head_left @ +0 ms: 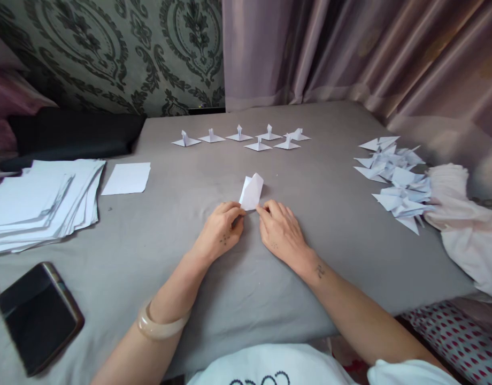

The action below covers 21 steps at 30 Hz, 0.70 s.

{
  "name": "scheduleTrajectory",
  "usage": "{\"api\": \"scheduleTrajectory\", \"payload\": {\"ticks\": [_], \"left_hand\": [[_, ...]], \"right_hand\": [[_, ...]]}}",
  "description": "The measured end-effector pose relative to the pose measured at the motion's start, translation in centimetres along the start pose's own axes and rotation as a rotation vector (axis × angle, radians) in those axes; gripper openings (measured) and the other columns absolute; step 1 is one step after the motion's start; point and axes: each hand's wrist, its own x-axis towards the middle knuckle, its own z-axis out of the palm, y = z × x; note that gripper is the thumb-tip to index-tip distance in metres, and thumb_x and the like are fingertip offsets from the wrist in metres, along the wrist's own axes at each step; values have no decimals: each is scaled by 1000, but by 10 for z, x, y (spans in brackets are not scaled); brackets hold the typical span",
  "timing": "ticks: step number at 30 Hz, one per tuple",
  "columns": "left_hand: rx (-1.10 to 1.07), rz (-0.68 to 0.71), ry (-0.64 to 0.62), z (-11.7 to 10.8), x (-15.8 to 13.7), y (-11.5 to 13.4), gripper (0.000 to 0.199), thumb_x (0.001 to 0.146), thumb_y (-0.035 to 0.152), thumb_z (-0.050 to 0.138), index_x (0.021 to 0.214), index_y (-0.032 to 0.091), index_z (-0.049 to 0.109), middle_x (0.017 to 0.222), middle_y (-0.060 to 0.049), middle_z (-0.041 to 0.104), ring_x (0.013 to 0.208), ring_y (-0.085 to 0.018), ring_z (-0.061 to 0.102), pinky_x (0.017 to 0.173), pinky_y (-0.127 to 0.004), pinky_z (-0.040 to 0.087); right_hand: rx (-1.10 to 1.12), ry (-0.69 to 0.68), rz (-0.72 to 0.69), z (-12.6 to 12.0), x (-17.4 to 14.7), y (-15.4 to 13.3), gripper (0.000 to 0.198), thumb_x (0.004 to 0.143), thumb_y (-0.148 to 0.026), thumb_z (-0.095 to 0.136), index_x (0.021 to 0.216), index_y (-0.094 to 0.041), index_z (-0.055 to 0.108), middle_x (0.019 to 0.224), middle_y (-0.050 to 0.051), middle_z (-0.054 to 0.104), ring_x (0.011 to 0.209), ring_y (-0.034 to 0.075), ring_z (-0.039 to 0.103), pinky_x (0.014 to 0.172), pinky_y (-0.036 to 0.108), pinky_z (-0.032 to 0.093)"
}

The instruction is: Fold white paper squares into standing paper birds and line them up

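Observation:
A small sheet of white paper (252, 193), partly folded, stands tilted up from the grey cloth at the middle of the table. My left hand (225, 222) pinches its lower left corner between thumb and finger. At the lower right corner, my right hand (281, 227) has its thumb and index finger closed on the paper's edge, the other fingers curled over the cloth. Beyond the hands, several folded paper cranes (239, 135) stand in loose rows, wings spread. A heap of more folded paper cranes (402, 179) lies at the right.
A single blank paper square (127, 178) lies left of the hands, beside a stack of white paper (41, 208). Nearer me at the left is a dark phone (40, 318). A black folded item (73, 131) rests at the back left; pale cloth (466, 224) lies at the right edge.

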Motion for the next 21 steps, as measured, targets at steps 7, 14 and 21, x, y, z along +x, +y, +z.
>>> {"api": "scheduleTrajectory", "payload": {"ticks": [7, 14, 21], "left_hand": [[-306, -329, 146, 6, 10, 3, 14, 85, 28, 59, 93, 19, 54, 82, -1, 63, 70, -12, 59, 68, -24, 49], [-341, -408, 160, 9, 14, 4, 7, 83, 22, 57, 89, 19, 56, 79, 1, 62, 67, -11, 57, 66, -24, 46], [-370, -393, 165, 11, 12, 2, 7, 84, 22, 57, 90, 19, 56, 81, 0, 63, 68, -11, 57, 67, -24, 47]], "right_hand": [[-15, -28, -1, -2, 2, -1, 37, 88, -8, 40, 116, -14, 62, 99, 13, 61, 90, 25, 54, 77, 38, 40], [408, 160, 154, 6, 3, 7, 41, 85, -5, 36, 115, -16, 62, 110, 8, 66, 101, 19, 60, 90, 31, 46], [375, 92, 36, 6, 3, 0, 47, 83, -1, 35, 119, -19, 60, 116, 8, 66, 109, 21, 56, 94, 36, 46]]}}
